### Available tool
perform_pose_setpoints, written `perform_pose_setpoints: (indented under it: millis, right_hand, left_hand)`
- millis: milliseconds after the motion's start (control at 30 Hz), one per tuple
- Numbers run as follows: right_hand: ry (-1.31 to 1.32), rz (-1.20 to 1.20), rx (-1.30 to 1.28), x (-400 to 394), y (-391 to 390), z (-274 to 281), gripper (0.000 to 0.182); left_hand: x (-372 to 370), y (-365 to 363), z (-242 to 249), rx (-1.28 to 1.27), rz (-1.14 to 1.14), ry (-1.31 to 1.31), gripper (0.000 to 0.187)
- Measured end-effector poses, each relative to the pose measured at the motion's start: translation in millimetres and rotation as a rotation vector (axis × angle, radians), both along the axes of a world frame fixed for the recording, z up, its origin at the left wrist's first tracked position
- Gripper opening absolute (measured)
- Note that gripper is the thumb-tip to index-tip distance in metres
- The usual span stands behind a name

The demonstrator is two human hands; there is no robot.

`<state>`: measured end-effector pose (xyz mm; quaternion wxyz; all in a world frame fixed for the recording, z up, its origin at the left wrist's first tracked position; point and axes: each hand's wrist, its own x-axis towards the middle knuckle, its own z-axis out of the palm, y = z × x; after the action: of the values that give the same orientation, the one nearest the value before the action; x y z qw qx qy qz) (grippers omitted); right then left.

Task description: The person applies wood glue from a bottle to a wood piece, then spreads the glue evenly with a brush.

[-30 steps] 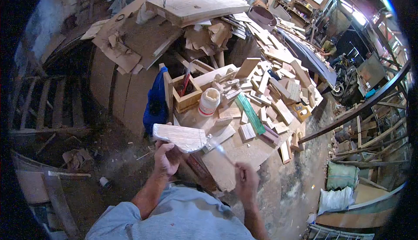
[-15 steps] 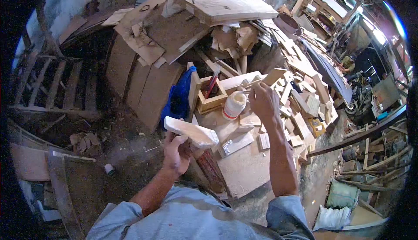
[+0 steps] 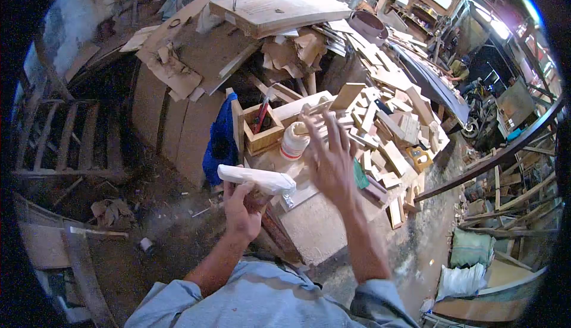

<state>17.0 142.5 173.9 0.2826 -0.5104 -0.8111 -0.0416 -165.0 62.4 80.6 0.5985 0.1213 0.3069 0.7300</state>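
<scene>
My left hand [image 3: 242, 210] is wrapped round a pale wood block [image 3: 253, 177] with a smeared white coating on its upper face and its right end. My right hand [image 3: 333, 164], slightly blurred, is raised over the workbench with its fingers stretched apart; I see nothing in it. Just left of those fingers stands an open white jar [image 3: 294, 141] with a red band and pale residue round its mouth. Behind the jar is a small wooden box [image 3: 264, 140] with a red-handled tool [image 3: 262, 113] in it.
Wood offcuts [image 3: 392, 128] are heaped on the bench's right side, with a yellow tool [image 3: 419, 158] among them. A blue cloth [image 3: 220, 143] hangs at the left edge. Large boards [image 3: 279, 9] lie at the back. Another person [image 3: 459, 71] is far right.
My right hand has come away from beside the jar's mouth, moved left and nearer, and its fingers have spread. The block in my left hand has turned slightly, and the view has shifted.
</scene>
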Motion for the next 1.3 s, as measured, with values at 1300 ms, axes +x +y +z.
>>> perform_pose_setpoints:
  millis: [1300]
  right_hand:
    - [0.558,-0.055,-0.389,32.4,-164.4,-70.1,0.075]
  left_hand:
    - [47.6,-13.0,5.7,0.329,-0.313,0.109,0.078]
